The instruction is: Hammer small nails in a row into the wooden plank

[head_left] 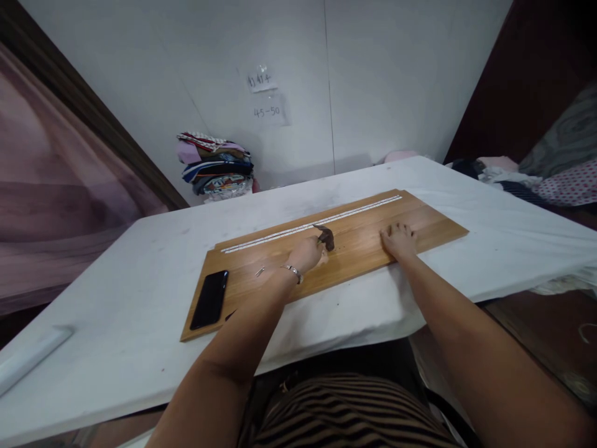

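Observation:
A long wooden board (354, 249) lies on a white table (140, 292). My left hand (305, 253), with a bracelet on its wrist, is closed round the handle of a small dark hammer (325, 236), whose head rests on the board. My right hand (398, 239) lies flat on the board to the right, fingers spread, holding nothing. A thin white strip (311, 224) runs along the far edge of the board. A small metal piece (260, 270) lies on the board left of my left wrist.
A black phone (209, 298) lies on the board's left end. Folded clothes (214, 165) are stacked against the white wall at the back. More fabric (536, 180) is heaped at the right. A white roll (28, 358) lies at the table's left edge.

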`<act>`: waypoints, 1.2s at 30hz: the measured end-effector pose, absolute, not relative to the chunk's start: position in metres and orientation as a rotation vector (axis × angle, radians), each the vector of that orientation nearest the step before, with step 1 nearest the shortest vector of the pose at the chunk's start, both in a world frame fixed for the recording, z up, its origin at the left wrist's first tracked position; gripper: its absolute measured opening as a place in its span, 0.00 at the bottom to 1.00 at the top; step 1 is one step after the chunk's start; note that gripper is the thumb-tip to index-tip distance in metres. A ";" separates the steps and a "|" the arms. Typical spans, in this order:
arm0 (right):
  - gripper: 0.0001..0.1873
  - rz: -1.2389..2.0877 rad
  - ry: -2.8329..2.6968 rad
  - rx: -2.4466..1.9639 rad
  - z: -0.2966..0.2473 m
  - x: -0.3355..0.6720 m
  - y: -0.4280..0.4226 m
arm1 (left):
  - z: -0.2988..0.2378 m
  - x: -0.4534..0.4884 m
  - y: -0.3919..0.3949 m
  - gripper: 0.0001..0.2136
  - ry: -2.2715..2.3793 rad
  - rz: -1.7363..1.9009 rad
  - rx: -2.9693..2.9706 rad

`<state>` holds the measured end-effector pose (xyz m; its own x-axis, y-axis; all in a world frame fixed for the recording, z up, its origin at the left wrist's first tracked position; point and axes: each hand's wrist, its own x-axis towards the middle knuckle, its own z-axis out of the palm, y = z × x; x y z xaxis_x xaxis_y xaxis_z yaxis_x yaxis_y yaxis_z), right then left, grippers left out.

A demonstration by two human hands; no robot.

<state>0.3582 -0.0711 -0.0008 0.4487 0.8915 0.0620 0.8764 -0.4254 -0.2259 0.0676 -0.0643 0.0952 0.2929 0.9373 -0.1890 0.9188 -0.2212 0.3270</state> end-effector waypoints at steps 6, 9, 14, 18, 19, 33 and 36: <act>0.32 0.088 -1.543 -2.478 -0.002 0.358 -0.071 | 0.096 0.067 -0.066 0.17 1.674 0.080 2.177; 0.31 0.070 -1.539 -2.475 -0.003 0.358 -0.070 | 0.094 0.066 -0.064 0.17 1.683 0.103 2.189; 0.31 0.062 -1.535 -2.469 -0.003 0.357 -0.071 | 0.088 0.065 -0.060 0.18 1.639 0.108 2.216; 0.31 0.064 -1.533 -2.472 -0.003 0.357 -0.071 | 0.084 0.063 -0.058 0.17 1.636 0.098 2.196; 0.31 0.062 -1.537 -2.472 -0.003 0.357 -0.071 | 0.084 0.063 -0.058 0.17 1.641 0.105 2.197; 0.31 0.064 -1.532 -2.480 -0.007 0.360 -0.067 | 0.094 0.066 -0.064 0.17 1.662 0.059 2.216; 0.31 0.062 -1.531 -2.467 -0.008 0.360 -0.068 | 0.093 0.065 -0.062 0.16 1.672 0.096 2.216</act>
